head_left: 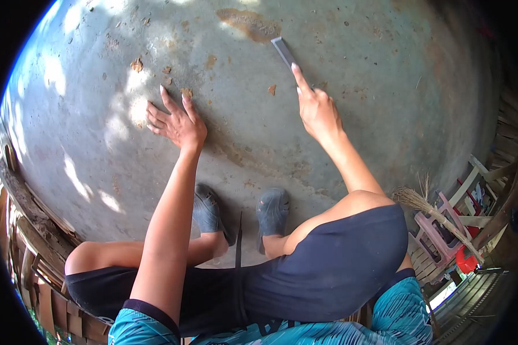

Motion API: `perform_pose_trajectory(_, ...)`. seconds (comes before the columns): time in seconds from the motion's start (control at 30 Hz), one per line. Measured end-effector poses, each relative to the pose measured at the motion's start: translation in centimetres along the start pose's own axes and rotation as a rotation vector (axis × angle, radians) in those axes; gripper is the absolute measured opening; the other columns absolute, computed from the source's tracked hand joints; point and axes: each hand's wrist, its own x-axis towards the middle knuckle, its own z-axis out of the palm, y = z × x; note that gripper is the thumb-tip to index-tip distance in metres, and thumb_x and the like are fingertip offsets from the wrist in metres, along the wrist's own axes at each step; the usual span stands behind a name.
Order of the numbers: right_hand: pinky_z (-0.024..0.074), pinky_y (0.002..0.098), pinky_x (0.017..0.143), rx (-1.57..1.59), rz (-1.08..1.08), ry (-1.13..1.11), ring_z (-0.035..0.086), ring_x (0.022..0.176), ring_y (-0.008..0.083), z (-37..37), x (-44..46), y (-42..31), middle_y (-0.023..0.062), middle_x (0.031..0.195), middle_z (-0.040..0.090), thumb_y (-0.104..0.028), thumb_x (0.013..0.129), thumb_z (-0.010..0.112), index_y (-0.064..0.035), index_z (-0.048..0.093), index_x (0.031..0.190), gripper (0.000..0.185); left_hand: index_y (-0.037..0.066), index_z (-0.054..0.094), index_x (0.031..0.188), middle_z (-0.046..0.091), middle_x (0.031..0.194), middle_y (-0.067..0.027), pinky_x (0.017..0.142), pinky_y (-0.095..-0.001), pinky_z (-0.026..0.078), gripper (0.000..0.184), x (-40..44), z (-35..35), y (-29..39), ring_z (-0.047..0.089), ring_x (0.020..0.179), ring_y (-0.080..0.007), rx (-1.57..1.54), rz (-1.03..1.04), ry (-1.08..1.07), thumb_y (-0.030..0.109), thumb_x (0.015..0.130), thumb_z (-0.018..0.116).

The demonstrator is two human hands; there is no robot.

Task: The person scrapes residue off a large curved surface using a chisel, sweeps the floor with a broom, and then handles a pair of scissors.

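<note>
Right hand point(319, 110) grips a flat grey metal scraper point(283, 52) beside the rough brown floor patch point(248, 25), left hand point(182, 125) splayed empty, and a skid could nick that forward fingertip point(294, 68)!

On the right, a straw broom point(443, 221) lies by a pale pink plastic stool point(441, 234), a red plastic object point(466, 260) nearer.

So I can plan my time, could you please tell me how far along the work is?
Loose brown flakes on the grey concrete floor suggest some scraping is done. The right hand holds a flat grey metal scraper, its tip by the long brown patch. That patch and the flakes seem left.
</note>
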Motion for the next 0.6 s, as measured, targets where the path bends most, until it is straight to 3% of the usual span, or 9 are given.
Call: perform_pose_trajectory(0.6, 0.0515, 0.0536, 0.065, -0.049, -0.081, 0.043, 0.065, 0.072, 0.0443, -1.0, 2.6, 0.3, 0.0241, 0.069, 0.059, -0.020, 0.099, 0.047, -0.0303, 0.026, 0.151, 0.057, 0.020, 0.017, 0.153, 0.007, 0.155, -0.0248, 0.113, -0.0595, 0.001, 0.067, 0.2, -0.1, 0.3, 0.001, 0.145, -0.0418, 0.031, -0.003, -0.003, 0.052, 0.097, 0.037)
